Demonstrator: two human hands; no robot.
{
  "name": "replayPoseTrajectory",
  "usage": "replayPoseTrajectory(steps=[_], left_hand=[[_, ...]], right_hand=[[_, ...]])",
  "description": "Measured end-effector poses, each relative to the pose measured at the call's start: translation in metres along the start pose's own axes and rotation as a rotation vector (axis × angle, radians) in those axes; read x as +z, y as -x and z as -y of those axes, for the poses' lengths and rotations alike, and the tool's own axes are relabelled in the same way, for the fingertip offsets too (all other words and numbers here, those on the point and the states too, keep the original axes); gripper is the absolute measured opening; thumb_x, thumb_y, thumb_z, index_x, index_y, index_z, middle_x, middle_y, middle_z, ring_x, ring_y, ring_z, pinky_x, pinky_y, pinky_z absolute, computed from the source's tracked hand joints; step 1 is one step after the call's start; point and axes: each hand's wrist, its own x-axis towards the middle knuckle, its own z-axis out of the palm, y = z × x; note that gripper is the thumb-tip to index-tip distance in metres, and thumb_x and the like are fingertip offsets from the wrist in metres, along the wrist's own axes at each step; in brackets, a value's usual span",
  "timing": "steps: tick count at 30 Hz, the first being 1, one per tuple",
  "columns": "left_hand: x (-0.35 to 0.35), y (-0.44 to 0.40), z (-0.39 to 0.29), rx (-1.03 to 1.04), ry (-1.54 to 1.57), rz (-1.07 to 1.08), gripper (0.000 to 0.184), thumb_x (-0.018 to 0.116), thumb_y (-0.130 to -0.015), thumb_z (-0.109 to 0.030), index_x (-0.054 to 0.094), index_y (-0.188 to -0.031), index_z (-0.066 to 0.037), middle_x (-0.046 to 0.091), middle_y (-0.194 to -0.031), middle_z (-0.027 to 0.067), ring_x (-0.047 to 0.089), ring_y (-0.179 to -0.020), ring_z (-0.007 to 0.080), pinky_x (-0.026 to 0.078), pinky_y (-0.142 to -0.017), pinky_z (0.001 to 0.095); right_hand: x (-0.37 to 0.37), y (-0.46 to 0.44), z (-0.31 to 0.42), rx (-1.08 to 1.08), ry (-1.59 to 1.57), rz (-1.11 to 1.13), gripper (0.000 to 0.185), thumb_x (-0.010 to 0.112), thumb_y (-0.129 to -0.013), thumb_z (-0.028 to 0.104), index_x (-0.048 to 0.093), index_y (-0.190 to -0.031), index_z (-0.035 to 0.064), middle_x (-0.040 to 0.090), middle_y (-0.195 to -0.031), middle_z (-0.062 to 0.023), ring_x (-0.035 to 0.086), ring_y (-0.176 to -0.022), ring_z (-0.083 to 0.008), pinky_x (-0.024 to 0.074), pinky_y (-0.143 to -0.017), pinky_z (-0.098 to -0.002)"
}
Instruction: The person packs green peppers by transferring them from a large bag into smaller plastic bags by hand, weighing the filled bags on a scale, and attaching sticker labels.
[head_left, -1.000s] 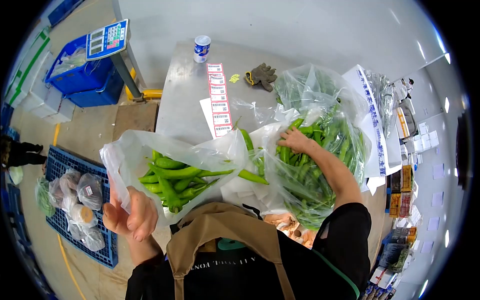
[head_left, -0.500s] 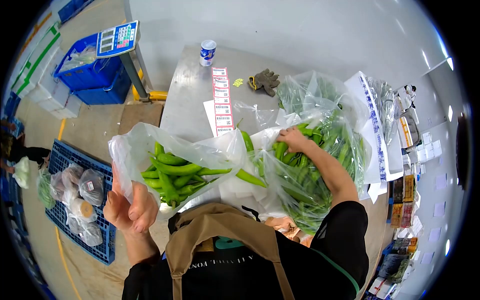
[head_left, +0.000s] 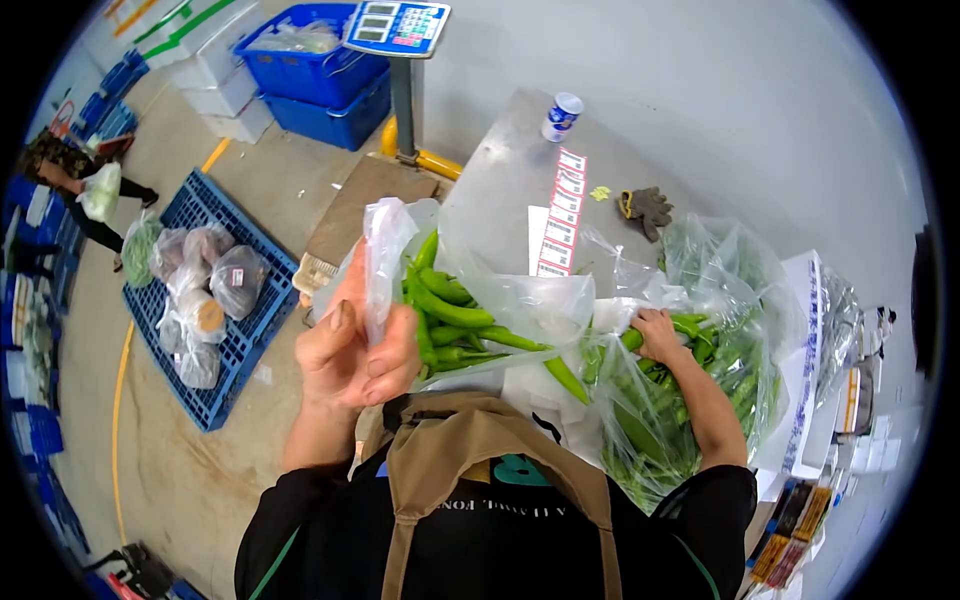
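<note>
My left hand (head_left: 360, 350) is closed on the gathered edge of a clear plastic bag (head_left: 515, 300). Inside this bag lie several long green peppers (head_left: 450, 310), their tips pointing toward the bag's right side. At the right, my right hand (head_left: 655, 335) reaches into the mouth of a large clear bag (head_left: 745, 400) full of green peppers, its fingers curled round a pepper (head_left: 632, 340). White paper or plastic lies between the two bags.
On the metal table (head_left: 500, 160) are a blue-and-white can (head_left: 562, 117), a label strip (head_left: 563, 215) and a dark glove (head_left: 647, 210). Beyond stand a scale display (head_left: 397, 27) and blue crates (head_left: 320, 75). A blue pallet (head_left: 205, 400) bears bags; a person (head_left: 85, 190) carries another.
The view has turned left, so the table appears further right. My left hand has raised and gathered the bag's edge. My right hand remains in the large bag. The person at the left has come further into view.
</note>
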Motion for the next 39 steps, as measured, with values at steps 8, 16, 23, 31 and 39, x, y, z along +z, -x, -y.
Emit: replayPoseTrajectory(steps=[8, 16, 23, 31, 39], left_hand=[[-0.002, 0.008, 0.0, 0.063, -0.04, -0.028, 0.058, 0.045, -0.093, -0.035, 0.016, -0.142, -0.024, 0.042, -0.062, 0.0069, 0.04, -0.037, 0.0132, 0.034, -0.033, 0.0238], [-0.002, 0.005, 0.002, 0.102, -0.085, -0.024, 0.056, 0.045, -0.093, -0.032, 0.021, -0.141, -0.016, 0.041, -0.059, 0.0041, 0.037, -0.031, 0.011, 0.03, -0.027, 0.0219], [-0.003, -0.002, 0.007, 0.077, -0.066, -0.014, 0.056, 0.044, -0.093, -0.032, 0.021, -0.141, -0.015, 0.042, -0.059, 0.0047, 0.038, -0.031, 0.0109, 0.032, -0.028, 0.0212], [-0.001, 0.002, 0.002, 0.159, -0.092, -0.052, 0.06, 0.045, -0.094, -0.03, 0.016, -0.14, -0.005, 0.041, -0.057, 0.0028, 0.038, -0.031, 0.0075, 0.032, -0.028, 0.0195], [-0.004, -0.01, 0.001, 0.066, -0.039, -0.022, 0.06, 0.047, -0.092, -0.033, 0.016, -0.142, -0.021, 0.041, -0.06, 0.0074, 0.035, -0.034, 0.0138, 0.034, -0.032, 0.0233]], right_hand=[[-0.011, -0.013, -0.009, 0.019, -0.24, -0.255, 0.023, 0.07, -0.059, 0.023, 0.06, -0.072, 0.0082, 0.059, -0.071, -0.0137, 0.058, -0.071, -0.0336, 0.0449, -0.062, -0.0428], [-0.035, -0.002, -0.025, 0.247, -0.511, -0.192, 0.029, 0.074, -0.056, 0.026, 0.063, -0.077, 0.0077, 0.062, -0.078, -0.0143, 0.06, -0.074, -0.033, 0.0472, -0.066, -0.0425], [-0.002, -0.013, 0.0, 0.377, -0.058, 0.153, 0.044, 0.078, -0.054, 0.04, 0.066, -0.086, 0.0126, 0.065, -0.081, -0.0114, 0.061, -0.088, -0.0273, 0.0431, -0.08, -0.0483], [-0.047, -0.015, 0.0, 0.29, -0.575, -0.37, 0.032, 0.075, -0.058, 0.015, 0.065, -0.086, 0.0065, 0.064, -0.075, -0.0095, 0.062, -0.075, -0.0213, 0.0479, -0.07, -0.0354], [-0.202, -0.036, 0.022, 0.083, -1.896, -1.035, 0.045, 0.073, -0.07, 0.019, 0.054, -0.106, 0.0012, 0.059, -0.098, -0.0108, 0.058, -0.088, -0.026, 0.0487, -0.076, -0.0386]])
